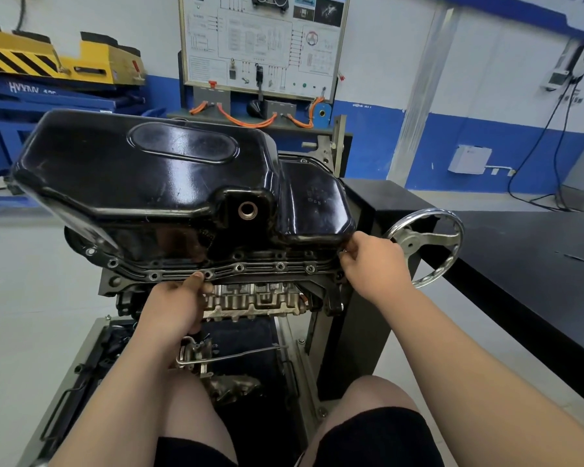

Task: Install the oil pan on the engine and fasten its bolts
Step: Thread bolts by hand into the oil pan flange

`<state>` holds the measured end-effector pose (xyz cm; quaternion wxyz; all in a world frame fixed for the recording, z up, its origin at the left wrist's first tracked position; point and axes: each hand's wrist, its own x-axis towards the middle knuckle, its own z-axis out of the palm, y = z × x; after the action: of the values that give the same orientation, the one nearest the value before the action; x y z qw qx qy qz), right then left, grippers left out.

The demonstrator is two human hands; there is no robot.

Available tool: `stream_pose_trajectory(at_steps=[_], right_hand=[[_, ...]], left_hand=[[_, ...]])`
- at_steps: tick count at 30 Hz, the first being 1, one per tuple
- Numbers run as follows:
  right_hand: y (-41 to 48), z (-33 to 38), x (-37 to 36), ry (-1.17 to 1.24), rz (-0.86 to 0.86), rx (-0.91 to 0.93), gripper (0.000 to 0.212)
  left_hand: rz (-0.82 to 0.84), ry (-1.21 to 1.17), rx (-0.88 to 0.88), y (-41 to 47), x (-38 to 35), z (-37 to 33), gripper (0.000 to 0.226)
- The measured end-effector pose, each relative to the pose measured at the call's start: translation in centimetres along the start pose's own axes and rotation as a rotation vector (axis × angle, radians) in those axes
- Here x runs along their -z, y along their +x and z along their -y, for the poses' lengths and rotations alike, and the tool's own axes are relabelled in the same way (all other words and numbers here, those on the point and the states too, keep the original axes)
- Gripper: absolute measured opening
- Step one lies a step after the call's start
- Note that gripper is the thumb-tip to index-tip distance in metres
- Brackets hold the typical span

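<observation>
The left thumb (199, 276) lies flat on the flange (240, 267) beside a bolt hole. The rest of the left hand (174, 305) curls under the rim, gripping it. The right hand (375, 264) has its fingers bunched tight, pinching the flange's right corner. A small glint there may be a bolt, but it is too small to tell.

The black oil pan (149, 176) sits upturned on the engine (250, 299), with its empty drain hole (248, 210) facing the person.

It looks like stiff pressed steel, moderately heavy, and its glossy paint is probably slick. The flat flange is the surest hold, with 2 hands spread well apart. Its thin edge could bite the fingers.
</observation>
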<state>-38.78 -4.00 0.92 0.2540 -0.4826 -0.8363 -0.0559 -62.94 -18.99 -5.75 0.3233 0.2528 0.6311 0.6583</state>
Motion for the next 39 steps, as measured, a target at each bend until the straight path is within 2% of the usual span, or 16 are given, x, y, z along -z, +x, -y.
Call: stream_pose_trajectory(at_steps=[2, 7, 15, 19, 25, 29, 35, 39], right_hand=[[0.2, 0.1, -0.1, -0.11, -0.021, 0.012, 0.019], [0.1, 0.2, -0.2, -0.229, 0.014, -0.004, 0.022], [0.0, 0.7, 0.1, -0.144, 0.04, -0.054, 0.017], [-0.4, 0.7, 0.0, -0.174, 0.03, -0.044, 0.016], [-0.9, 1.2, -0.1, -0.271, 0.008, -0.072, 0.02], [-0.7, 0.7, -0.2, -0.238, -0.021, 0.003, 0.023], [-0.9, 0.2, -0.8, -0.131, -0.074, 0.06, 0.025], [-1.1, 0.3, -1.5, 0.071, -0.067, -0.071, 0.02]], left_hand=[[0.024, -0.009, 0.037, -0.2, 0.0, -0.5, 0.035], [0.078, 0.023, 0.157, -0.4, 0.1, -1.5, 0.03], [0.218, 0.027, 0.314, -0.9, 1.0, -3.3, 0.036], [0.266, 0.018, 0.38, -1.1, 1.3, -4.1, 0.036], [0.228, -0.064, 0.327, -1.4, 0.7, -3.4, 0.032], [0.165, -0.1, 0.257, -1.5, 0.2, -2.5, 0.029], [0.12, -0.128, 0.187, -1.7, -0.1, -1.8, 0.024], [0.115, -0.131, 0.169, -1.9, -0.2, -1.7, 0.024]])
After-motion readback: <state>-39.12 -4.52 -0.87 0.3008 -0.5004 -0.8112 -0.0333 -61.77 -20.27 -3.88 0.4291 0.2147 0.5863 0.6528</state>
